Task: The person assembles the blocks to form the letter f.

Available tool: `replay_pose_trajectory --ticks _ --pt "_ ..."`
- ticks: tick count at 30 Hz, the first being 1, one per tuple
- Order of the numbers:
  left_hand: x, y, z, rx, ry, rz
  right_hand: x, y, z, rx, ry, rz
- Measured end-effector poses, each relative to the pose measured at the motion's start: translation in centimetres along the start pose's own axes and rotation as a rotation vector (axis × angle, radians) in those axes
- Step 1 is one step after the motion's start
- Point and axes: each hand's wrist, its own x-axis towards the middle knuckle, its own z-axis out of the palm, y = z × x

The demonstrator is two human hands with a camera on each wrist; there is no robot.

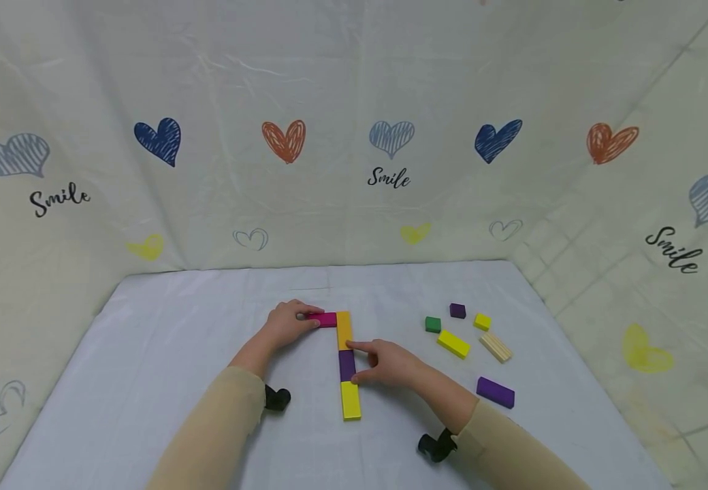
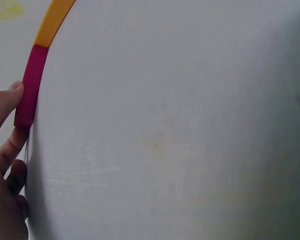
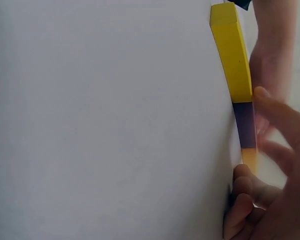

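Note:
At the far middle of the table, my left hand (image 1: 285,325) pinches a magenta block (image 1: 328,320) between thumb and forefinger. The block's right end meets the upper side of an orange block (image 1: 343,327), also in line with it in the left wrist view. A purple block (image 1: 346,366) and a yellow block (image 1: 350,400) continue the row toward me. My right hand (image 1: 391,364) lies along the row's right side, forefinger straight at the orange block and thumb near the purple-yellow joint. In the right wrist view its other fingers (image 3: 244,207) are bent near the white cloth.
Loose blocks lie to the right: green (image 1: 432,324), dark purple (image 1: 457,311), small yellow (image 1: 483,321), long yellow (image 1: 454,344), ridged plain wood (image 1: 496,347) and long purple (image 1: 495,393). A heart-printed curtain (image 1: 342,197) rises behind the white-covered table (image 1: 182,354).

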Motion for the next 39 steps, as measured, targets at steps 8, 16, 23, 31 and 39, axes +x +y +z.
replay_pose_trajectory --ticks 8,16,23,31,39 --pt "0.2 -0.1 0.0 0.003 -0.013 -0.019 -0.4 0.1 -0.4 0.066 0.013 -0.015" --pt "-0.1 0.2 -0.2 -0.019 -0.011 -0.033 -1.3 0.4 -1.3 0.095 0.041 -0.089" --pt "-0.1 0.2 -0.3 -0.025 -0.009 -0.043 -2.4 2.1 -2.2 0.104 0.083 -0.121" --pt "-0.2 0.2 -0.4 -0.048 -0.004 -0.014 -5.0 5.2 -4.3 0.067 0.158 -0.128" --pt "-0.1 0.1 -0.1 -0.052 -0.010 -0.023 -8.7 9.6 -6.3 0.046 0.183 -0.185"
